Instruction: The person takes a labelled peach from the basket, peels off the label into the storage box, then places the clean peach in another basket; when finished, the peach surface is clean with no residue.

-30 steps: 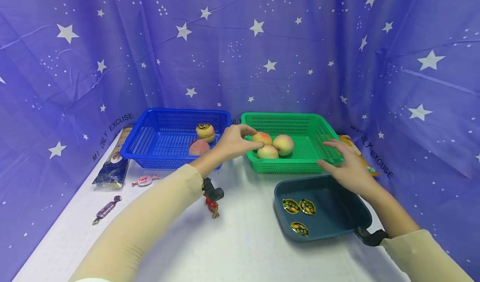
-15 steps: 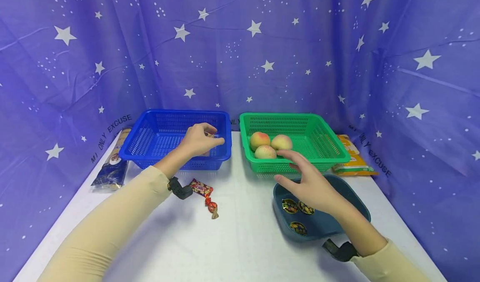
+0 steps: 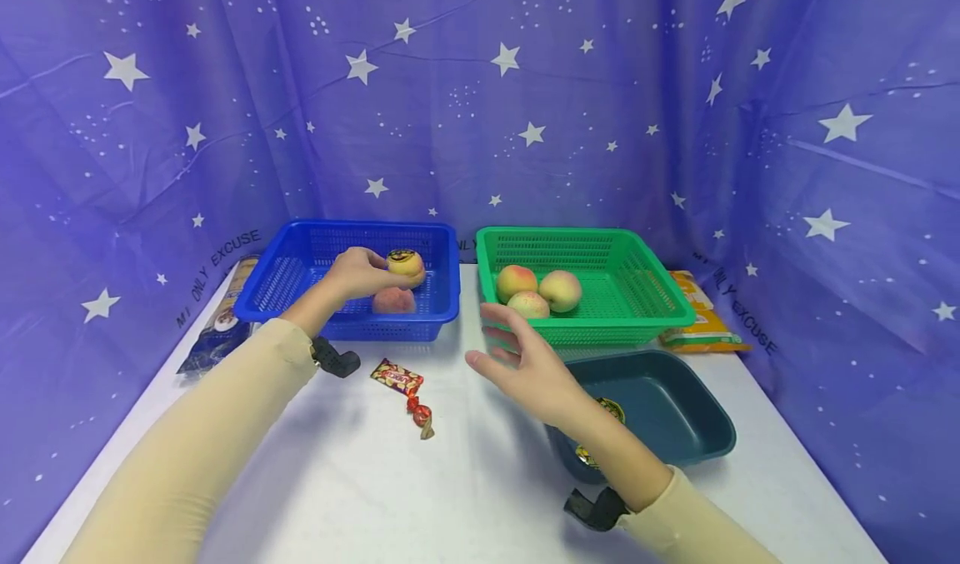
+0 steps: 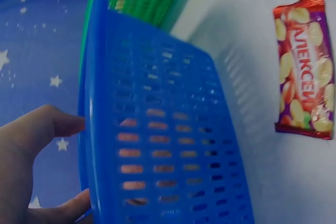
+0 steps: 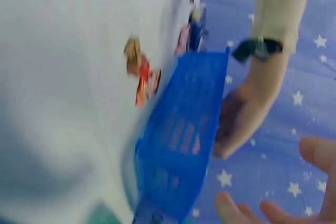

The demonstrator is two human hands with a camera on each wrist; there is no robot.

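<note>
- Your left grip (image 3: 363, 277) reaches over the near left part of the blue basket (image 3: 416, 321), thumb across the near side of the yellow peach (image 3: 408, 267); whether it pinches the peach, you cannot tell from these views. A loose pinch on that round fruit could let it roll.
- The pink peach (image 3: 393, 301) lies just nearer in the same basket; fingers dipping low could knock it against the near wall.
- Your left wrist crosses the basket's near left side, so lowering it could catch the rim and tug the basket on the smooth-looking desk (image 3: 450, 497).
- Your right grip (image 3: 532, 372) is spread and holds nothing, just near of the green basket (image 3: 622, 324); a careless swing could bump that rim.
- Your right forearm passes above the tray (image 3: 667, 406), partly hiding the stickers (image 3: 615, 408); dropping it could drag them.
</note>
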